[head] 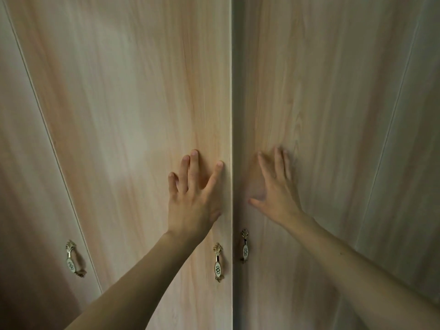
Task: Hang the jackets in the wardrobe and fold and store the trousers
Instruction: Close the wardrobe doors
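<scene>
- I see the wardrobe [119, 115] filling the whole head view: pale wood-grain doors, close up, seen from slightly below.
- Left hand [194, 198] lies flat on the left door [142, 91], fingers straight and spread, index fingertip right at the door's inner edge. Grip is not closed on anything; it only presses on the panel.
- Right hand [277, 189] lies on the right door [321, 103], fingers straight and fanned, thumb pointing toward the seam. It is a little blurred, but the grip reads as flat and holding nothing.
- A narrow dark seam [235, 115] runs top to bottom between the two doors; the right door sits slightly behind the left one at that line (I cannot tell whether it is fully closed).
- Left door handle [217, 262], brass with a white oval inset, sits just below the left hand, near the seam. Untouched.
- Right door handle [244, 245], same pattern, sits just across the seam, below the right thumb. Untouched.
- A third handle [75, 258] shows on the far-left panel [23, 163], beyond another door joint.
- Both forearms are bare and reach up from the bottom corners.
- Jackets and trousers: none in view; only the wardrobe front shows.
</scene>
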`<act>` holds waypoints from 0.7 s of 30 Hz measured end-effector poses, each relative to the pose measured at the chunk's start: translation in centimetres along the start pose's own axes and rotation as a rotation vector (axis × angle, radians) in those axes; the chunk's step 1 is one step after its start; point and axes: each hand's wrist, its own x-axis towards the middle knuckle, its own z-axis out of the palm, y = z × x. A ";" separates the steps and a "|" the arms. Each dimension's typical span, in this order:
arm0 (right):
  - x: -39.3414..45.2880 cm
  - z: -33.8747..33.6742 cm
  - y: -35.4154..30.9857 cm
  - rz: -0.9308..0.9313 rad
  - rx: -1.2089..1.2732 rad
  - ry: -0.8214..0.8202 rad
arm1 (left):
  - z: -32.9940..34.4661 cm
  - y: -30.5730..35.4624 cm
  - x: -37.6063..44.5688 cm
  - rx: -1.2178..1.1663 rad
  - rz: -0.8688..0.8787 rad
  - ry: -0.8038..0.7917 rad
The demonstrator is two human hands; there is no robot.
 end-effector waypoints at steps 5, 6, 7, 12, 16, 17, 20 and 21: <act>0.4 1.1 0.0 0.042 -0.043 0.041 | 1.7 -0.4 1.1 0.045 -0.006 0.010; 0.4 1.3 -0.1 0.054 -0.043 0.052 | 2.1 -0.5 1.3 0.053 -0.003 0.011; 0.4 1.5 -0.1 0.064 -0.044 0.064 | 2.5 -0.6 1.5 0.057 0.000 0.012; 0.7 2.2 0.0 0.091 -0.040 0.095 | 4.5 -0.8 2.4 0.068 0.005 0.046; 0.9 2.8 0.3 0.093 -0.032 0.103 | 5.7 -0.6 3.2 0.078 0.004 0.072; 0.9 2.9 0.3 0.092 -0.027 0.103 | 5.9 -0.5 3.3 0.081 0.005 0.089; 1.0 3.0 0.4 0.088 -0.011 0.107 | 6.3 -0.3 3.4 0.073 0.015 0.134; 0.9 3.0 0.4 0.085 -0.011 0.104 | 6.3 -0.3 3.3 0.068 0.017 0.141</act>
